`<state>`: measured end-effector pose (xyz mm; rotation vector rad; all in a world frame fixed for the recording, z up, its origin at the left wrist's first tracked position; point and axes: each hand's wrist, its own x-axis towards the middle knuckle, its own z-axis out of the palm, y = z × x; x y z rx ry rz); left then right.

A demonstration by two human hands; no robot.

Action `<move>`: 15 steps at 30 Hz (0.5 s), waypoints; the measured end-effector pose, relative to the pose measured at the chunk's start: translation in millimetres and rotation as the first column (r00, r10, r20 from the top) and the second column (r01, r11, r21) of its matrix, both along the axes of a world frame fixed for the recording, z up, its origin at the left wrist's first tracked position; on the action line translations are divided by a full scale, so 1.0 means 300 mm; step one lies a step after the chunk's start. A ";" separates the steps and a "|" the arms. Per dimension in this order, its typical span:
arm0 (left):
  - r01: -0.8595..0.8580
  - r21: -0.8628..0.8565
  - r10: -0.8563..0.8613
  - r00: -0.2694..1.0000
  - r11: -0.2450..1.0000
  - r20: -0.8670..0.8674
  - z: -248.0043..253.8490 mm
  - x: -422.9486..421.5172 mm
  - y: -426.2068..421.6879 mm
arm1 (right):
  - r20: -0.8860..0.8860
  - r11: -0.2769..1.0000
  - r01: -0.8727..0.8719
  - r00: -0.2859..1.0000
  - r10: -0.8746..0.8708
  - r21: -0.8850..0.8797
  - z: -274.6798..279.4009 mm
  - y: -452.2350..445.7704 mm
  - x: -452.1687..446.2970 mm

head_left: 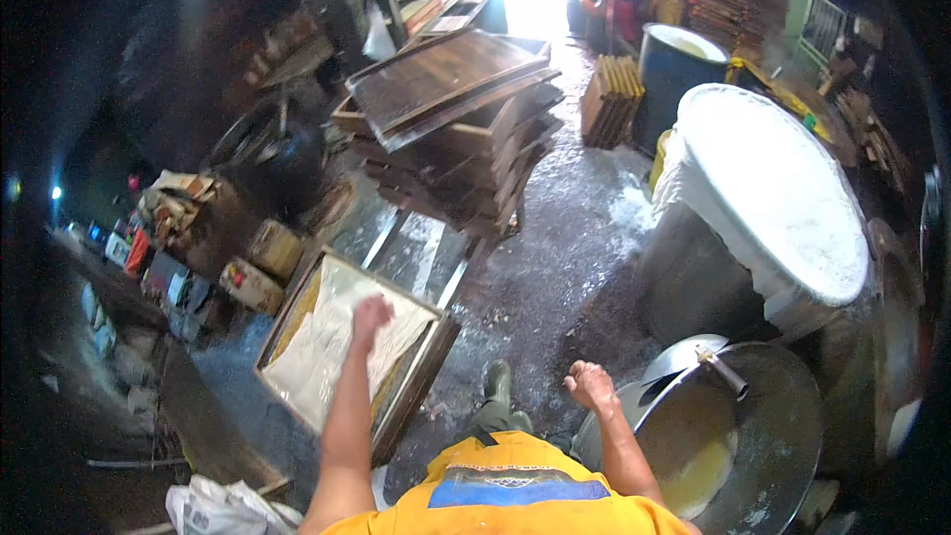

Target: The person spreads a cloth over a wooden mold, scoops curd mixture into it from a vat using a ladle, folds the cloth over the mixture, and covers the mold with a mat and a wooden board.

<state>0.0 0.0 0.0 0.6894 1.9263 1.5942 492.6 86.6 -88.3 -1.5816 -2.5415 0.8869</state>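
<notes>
My left hand (372,322) is over a pale cloth (322,352) that lies in a shallow square wooden tray (297,309). Motion smears its fingers, so their grip on the cloth cannot be made out. Yellowish material shows along the tray's inner edges. My right hand (591,384) is held to the right of my body with its fingers curled in and nothing visible in them. Nearest to it is a wide metal pan (783,426) with some yellowish liquid at the bottom. A metal dipper with a short handle (726,376) rests on the pan's rim.
Ahead is a leaning stack of wooden trays (446,154). On the right stands a large vat (693,263) with a white, foamy-looking top, and behind it a blue drum (659,89). Jugs (253,285) line the left side. The dark floor (555,267) looks wet.
</notes>
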 end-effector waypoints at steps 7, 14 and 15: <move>0.050 0.292 -0.169 0.901 0.955 0.400 0.368 -0.383 0.671 | -0.066 0.980 0.183 0.980 -0.189 -0.081 -0.110 0.051 0.070; 0.360 0.354 -0.487 0.776 0.863 0.401 0.419 -0.540 1.037 | -0.141 0.912 0.401 0.901 -0.410 -0.088 -0.137 0.118 0.054; 0.287 0.381 -0.443 0.787 0.879 0.428 0.410 -0.553 1.064 | -0.150 0.918 0.394 0.906 -0.395 -0.040 -0.134 0.124 0.048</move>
